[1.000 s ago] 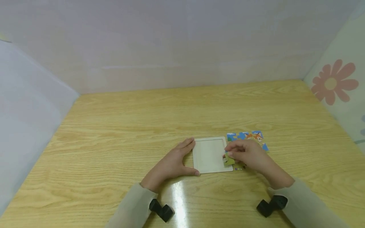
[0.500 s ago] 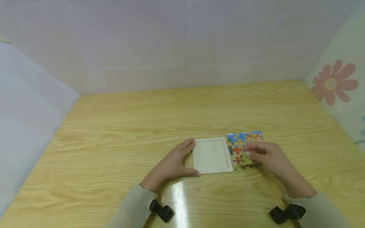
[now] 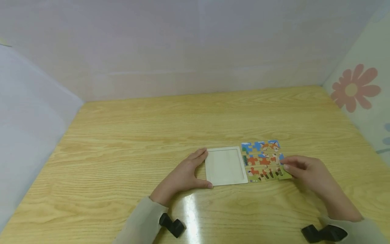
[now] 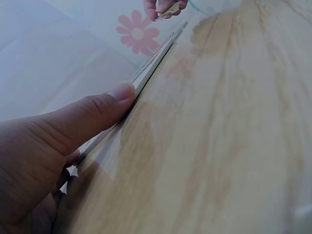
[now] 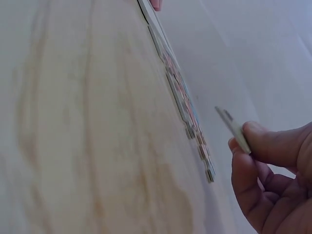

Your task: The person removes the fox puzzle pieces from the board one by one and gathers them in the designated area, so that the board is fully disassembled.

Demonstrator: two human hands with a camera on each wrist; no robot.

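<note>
My left hand (image 3: pixel 186 171) grips the square wooden puzzle tray (image 3: pixel 226 166) at its left side, thumb at the near corner and fingers at the far corner. In the left wrist view the thumb (image 4: pixel 105 109) presses along the tray's thin edge (image 4: pixel 156 61). My right hand (image 3: pixel 307 171) pinches a green jigsaw piece (image 3: pixel 285 174) between thumb and fingertips, over the lower right of the laid-out puzzle pieces (image 3: pixel 263 161). The right wrist view shows that jigsaw piece (image 5: pixel 236 129) tilted and raised above the tabletop. Several pieces with a fox picture lie in rows, close beside the tray's right edge.
The wooden table (image 3: pixel 152 125) spreads around the tray and pieces. A pale wall (image 3: pixel 195 51) stands behind it, and a wall with a pink flower (image 3: pixel 353 89) borders the right. A black wrist mount (image 3: pixel 172 225) sits on each sleeve.
My right hand has moved right with the green jigsaw piece, from over the tray's right edge to the lower right of the laid-out pieces. The left hand has stayed on the tray.
</note>
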